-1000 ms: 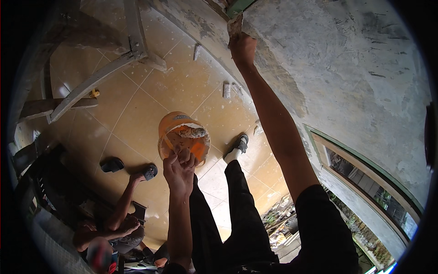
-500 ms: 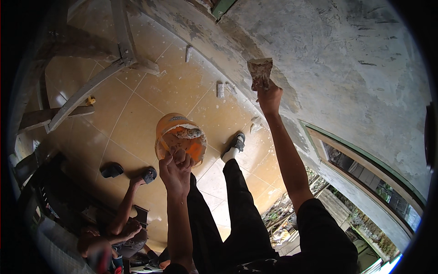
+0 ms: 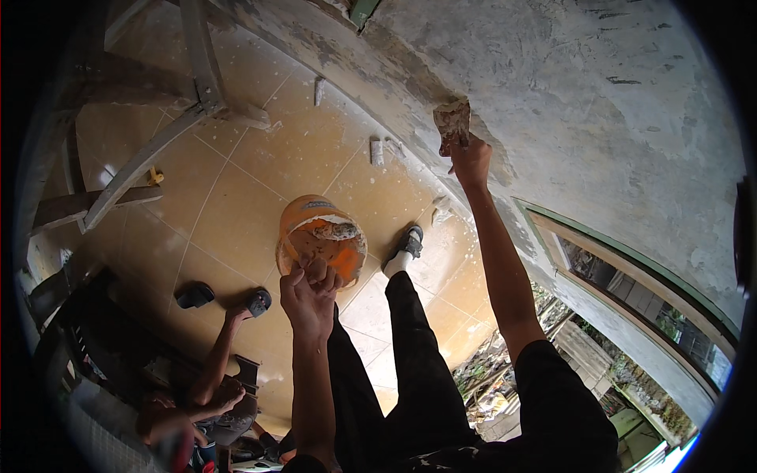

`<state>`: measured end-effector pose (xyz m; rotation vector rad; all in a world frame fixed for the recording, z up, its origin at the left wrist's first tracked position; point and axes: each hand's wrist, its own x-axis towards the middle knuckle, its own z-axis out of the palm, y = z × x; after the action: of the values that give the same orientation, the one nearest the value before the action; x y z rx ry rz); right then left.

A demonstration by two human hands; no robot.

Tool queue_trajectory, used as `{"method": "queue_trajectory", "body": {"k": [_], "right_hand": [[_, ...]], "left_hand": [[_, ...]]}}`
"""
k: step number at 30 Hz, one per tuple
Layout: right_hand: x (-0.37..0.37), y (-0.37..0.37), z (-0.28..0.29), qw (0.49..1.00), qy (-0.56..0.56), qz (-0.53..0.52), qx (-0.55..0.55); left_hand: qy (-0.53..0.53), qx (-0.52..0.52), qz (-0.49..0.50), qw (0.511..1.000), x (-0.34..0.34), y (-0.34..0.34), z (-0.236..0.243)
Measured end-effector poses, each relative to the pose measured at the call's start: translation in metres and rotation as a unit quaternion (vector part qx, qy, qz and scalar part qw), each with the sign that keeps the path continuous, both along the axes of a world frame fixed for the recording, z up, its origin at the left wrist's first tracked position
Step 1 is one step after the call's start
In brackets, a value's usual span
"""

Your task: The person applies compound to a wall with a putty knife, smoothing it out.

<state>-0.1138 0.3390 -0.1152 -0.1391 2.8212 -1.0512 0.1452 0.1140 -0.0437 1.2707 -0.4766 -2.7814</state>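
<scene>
An orange bucket (image 3: 314,208) hangs from my left hand (image 3: 310,301), which is closed around its handle. Wet, pale paste coats the bucket's inside, with a lump of it near the far rim. My right hand (image 3: 472,164) grips a putty knife (image 3: 453,124) whose wide blade is smeared with the same sort of paste. The blade is at the grey plastered wall (image 3: 583,150), over a darker, damp-looking patch; whether its edge touches cannot be made out. Most of the knife's handle is hidden in my fist.
Splattered tan tiles (image 3: 236,201) make up the floor. A wooden frame (image 3: 146,165) stands at the left. Another person (image 3: 206,386) sits at the lower left, near a loose sandal (image 3: 194,295). A green-edged window (image 3: 631,272) opens at the right.
The bucket has swung slightly to the right with my left hand. My right hand has moved a little right and down, and the knife blade has turned toward the wall.
</scene>
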Motion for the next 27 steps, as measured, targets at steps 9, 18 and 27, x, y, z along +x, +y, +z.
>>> {"method": "queue_trajectory", "body": {"k": [9,18,27], "right_hand": [[-0.012,-0.001,-0.009,1.0,0.017,0.018,0.013],[-0.026,-0.049,-0.003,0.998,0.06,0.035,0.008],[-0.043,-0.098,-0.009,0.998,0.052,0.027,-0.04]], "left_hand": [[0.008,0.006,0.002,1.0,0.008,-0.002,-0.004],[-0.006,-0.001,0.039,0.999,0.013,-0.008,-0.001],[0.003,0.019,0.047,0.999,0.018,-0.017,-0.002]]}}
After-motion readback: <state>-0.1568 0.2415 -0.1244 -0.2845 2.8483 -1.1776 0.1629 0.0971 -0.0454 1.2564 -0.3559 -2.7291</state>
